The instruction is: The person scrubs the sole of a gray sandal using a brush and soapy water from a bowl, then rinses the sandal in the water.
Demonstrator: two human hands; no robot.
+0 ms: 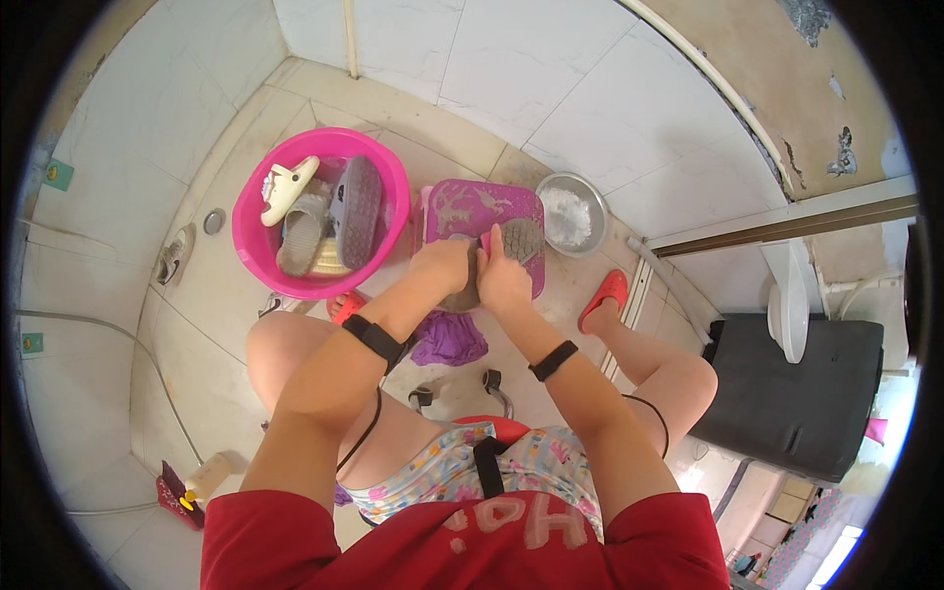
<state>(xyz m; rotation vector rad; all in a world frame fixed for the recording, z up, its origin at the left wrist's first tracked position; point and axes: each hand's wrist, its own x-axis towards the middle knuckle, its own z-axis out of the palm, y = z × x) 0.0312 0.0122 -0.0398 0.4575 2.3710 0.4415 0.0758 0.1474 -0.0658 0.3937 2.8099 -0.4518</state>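
Observation:
My left hand (442, 267) grips a grey-brown slipper (462, 293) over the near part of a purple plastic stool or lid (472, 193) smeared with grey residue. Beside it, my right hand (504, 277) is closed on a small pink-handled tool, its index finger pointing forward; its working end is hidden. A patterned grey sole (522, 240) lies just beyond the right hand, and I cannot tell whether it belongs to the same slipper. To the left, a pink plastic basin (248, 254) holds a cream clog (289, 190), a grey-beige slide (302, 234) and a dark grey slipper (359, 214).
A metal bowl (603, 221) with white powder or foam stands right of the purple surface. A purple cloth (450, 341) lies below my hands. A floor drain (214, 221) and a sneaker (175, 254) are left of the basin; a black bin or box (789, 398) stands right.

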